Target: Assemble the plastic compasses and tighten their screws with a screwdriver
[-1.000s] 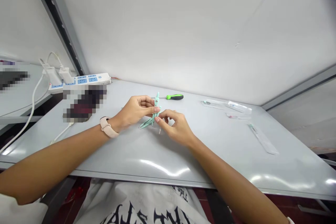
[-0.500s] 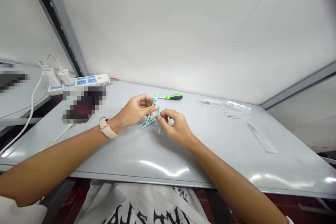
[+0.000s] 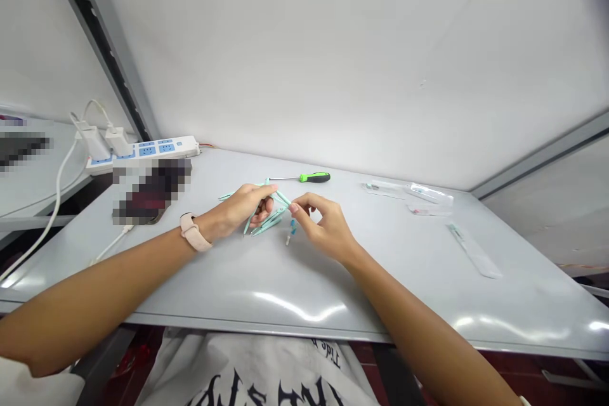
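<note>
A mint-green drawing compass is held tilted between my hands, above the table. My left hand is closed around its head end, hiding part of it. With thumb and finger, my right hand pinches the end of one leg. Just below lies another mint-green compass, folded on the table. Part of a further green compass shows behind my left hand. Small blue and white pieces lie beside my right fingertips; their kind is unclear.
Behind my hands lies a green-and-black screwdriver. Several clear packets are spread on the right. A power strip with plugs and a blurred dark device on a white cable sit at the left. A wall backs the table.
The held compass has turned from nearly upright to tilted, its leg now pointing toward my right hand. My left hand has rotated and lowered slightly, uncovering the folded compass. My right hand barely moved.
</note>
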